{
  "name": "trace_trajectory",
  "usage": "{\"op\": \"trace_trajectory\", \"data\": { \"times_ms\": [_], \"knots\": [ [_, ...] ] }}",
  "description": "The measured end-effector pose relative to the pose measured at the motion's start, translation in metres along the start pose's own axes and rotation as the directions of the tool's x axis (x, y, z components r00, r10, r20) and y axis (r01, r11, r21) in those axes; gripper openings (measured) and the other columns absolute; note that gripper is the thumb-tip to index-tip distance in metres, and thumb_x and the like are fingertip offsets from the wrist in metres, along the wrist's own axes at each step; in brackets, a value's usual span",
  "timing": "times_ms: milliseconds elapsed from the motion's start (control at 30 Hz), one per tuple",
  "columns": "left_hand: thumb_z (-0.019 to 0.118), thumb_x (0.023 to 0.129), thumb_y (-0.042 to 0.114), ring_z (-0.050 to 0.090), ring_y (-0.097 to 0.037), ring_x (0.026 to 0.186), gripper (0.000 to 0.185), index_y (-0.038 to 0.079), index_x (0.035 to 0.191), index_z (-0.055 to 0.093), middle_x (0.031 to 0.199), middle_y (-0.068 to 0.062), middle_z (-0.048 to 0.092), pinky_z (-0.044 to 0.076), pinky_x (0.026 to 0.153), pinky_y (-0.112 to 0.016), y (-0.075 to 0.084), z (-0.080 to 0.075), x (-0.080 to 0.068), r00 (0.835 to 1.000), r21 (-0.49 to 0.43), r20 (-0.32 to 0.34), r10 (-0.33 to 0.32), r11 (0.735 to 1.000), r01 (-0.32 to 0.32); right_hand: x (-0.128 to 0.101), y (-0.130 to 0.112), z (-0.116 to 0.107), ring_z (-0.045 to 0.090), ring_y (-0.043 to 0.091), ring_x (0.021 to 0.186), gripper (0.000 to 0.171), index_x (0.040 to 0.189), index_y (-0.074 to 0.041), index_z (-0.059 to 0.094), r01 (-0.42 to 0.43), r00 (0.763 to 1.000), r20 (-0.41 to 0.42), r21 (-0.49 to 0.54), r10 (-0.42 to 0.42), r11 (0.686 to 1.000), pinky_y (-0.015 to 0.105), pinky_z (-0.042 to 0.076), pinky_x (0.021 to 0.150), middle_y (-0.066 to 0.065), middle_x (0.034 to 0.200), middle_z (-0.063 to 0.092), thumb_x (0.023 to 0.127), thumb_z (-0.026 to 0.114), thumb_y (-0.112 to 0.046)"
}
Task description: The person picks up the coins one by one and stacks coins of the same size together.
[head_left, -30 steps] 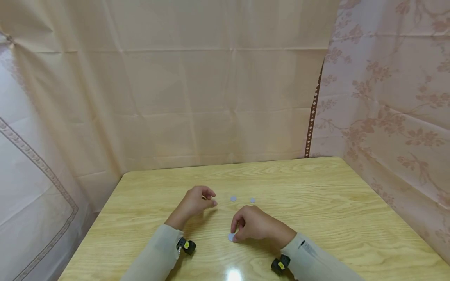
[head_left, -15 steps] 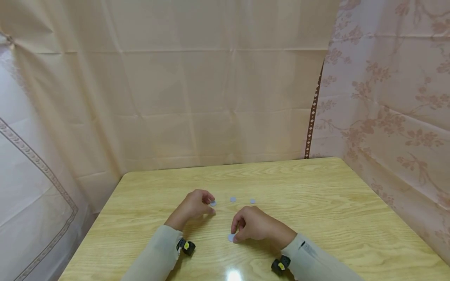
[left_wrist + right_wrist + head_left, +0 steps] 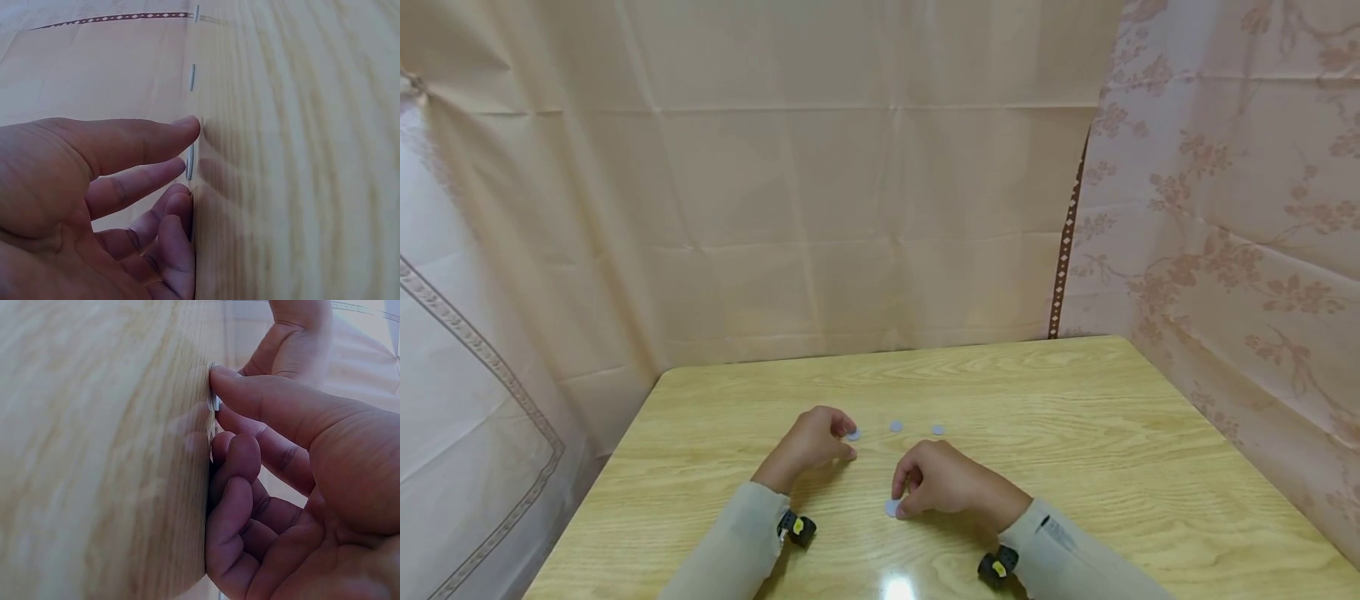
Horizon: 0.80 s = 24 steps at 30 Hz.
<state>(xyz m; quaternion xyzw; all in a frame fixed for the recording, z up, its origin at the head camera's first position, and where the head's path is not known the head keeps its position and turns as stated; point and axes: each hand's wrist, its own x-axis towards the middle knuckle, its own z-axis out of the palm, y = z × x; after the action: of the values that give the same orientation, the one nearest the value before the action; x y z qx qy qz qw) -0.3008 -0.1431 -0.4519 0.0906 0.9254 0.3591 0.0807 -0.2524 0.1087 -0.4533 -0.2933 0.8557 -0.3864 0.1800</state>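
Several pale grey, coin-like discs lie flat on the wooden table. My left hand (image 3: 814,437) touches the leftmost disc (image 3: 853,434) with its index fingertip, while the thumb sits apart on the near side. In the left wrist view that disc (image 3: 190,165) shows edge-on beside the index finger, and the other fingers are bent against the tabletop. Closer to me, my right hand (image 3: 946,477) pinches a larger disc (image 3: 892,507) by its edge between thumb and index finger. The right wrist view shows this disc (image 3: 215,400) thin and partly hidden by the thumb (image 3: 250,394).
Two more discs rest farther back: a middle one (image 3: 897,426) and a smaller right one (image 3: 937,430). The wooden table (image 3: 1075,433) ends at a beige curtain (image 3: 850,208), with a flowered curtain (image 3: 1225,250) on the right. Each wrist wears a small black camera.
The left hand drew slightly nearer, bringing the leftmost disc, at first hidden by its fingers, into view; the thumb came off it. The right hand stayed in place on its disc.
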Motion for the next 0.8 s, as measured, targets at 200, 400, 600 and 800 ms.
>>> {"op": "trace_trajectory", "data": {
  "times_ms": [200, 400, 600, 800],
  "knots": [
    [0.09, 0.079, 0.011, 0.056, -0.02, 0.088, 0.043, 0.007, 0.119, 0.072, 0.097, -0.006, 0.063, 0.049, 0.078, -0.036, 0.0005, 0.001, -0.0009, 0.999, 0.04, -0.018, 0.031, 0.999, -0.031, 0.0, 0.0, 0.0006, 0.046, 0.004, 0.052, 0.012, 0.085, -0.018, 0.077, 0.007, 1.0, 0.0, -0.005, -0.007, 1.0, 0.02, 0.036, 0.048, -0.004, 0.063, 0.061, 0.082, 0.088, -0.016],
    [0.088, 0.081, 0.011, 0.057, -0.019, 0.089, 0.04, 0.007, 0.12, 0.075, 0.098, -0.005, 0.065, 0.051, 0.08, -0.038, 0.0012, 0.0018, -0.0003, 0.997, 0.08, -0.01, 0.072, 0.994, -0.071, -0.0004, -0.0002, -0.0003, 0.046, 0.005, 0.052, 0.012, 0.085, -0.017, 0.077, 0.002, 1.0, -0.003, -0.002, -0.002, 1.0, 0.02, 0.036, 0.048, -0.004, 0.063, 0.061, 0.082, 0.088, -0.015],
    [0.088, 0.081, 0.011, 0.056, -0.019, 0.086, 0.033, 0.009, 0.112, 0.077, 0.095, -0.004, 0.064, 0.049, 0.075, -0.035, 0.0003, 0.0037, 0.0018, 0.997, 0.069, -0.013, 0.071, 0.995, -0.07, -0.0008, -0.0006, -0.0017, 0.046, 0.004, 0.052, 0.012, 0.085, -0.017, 0.077, 0.005, 1.0, -0.001, -0.002, -0.005, 1.0, 0.019, 0.036, 0.048, -0.004, 0.063, 0.061, 0.082, 0.088, -0.015],
    [0.088, 0.081, 0.014, 0.059, -0.019, 0.089, 0.028, 0.012, 0.108, 0.079, 0.098, -0.003, 0.066, 0.051, 0.078, -0.036, -0.0007, 0.0029, 0.0008, 0.999, 0.063, -0.015, 0.029, 0.998, -0.028, 0.0003, 0.0007, 0.0002, 0.046, 0.003, 0.052, 0.012, 0.084, -0.018, 0.077, 0.012, 1.0, 0.0, -0.001, -0.012, 1.0, 0.019, 0.036, 0.049, -0.005, 0.062, 0.061, 0.081, 0.088, -0.015]
  ]
}}
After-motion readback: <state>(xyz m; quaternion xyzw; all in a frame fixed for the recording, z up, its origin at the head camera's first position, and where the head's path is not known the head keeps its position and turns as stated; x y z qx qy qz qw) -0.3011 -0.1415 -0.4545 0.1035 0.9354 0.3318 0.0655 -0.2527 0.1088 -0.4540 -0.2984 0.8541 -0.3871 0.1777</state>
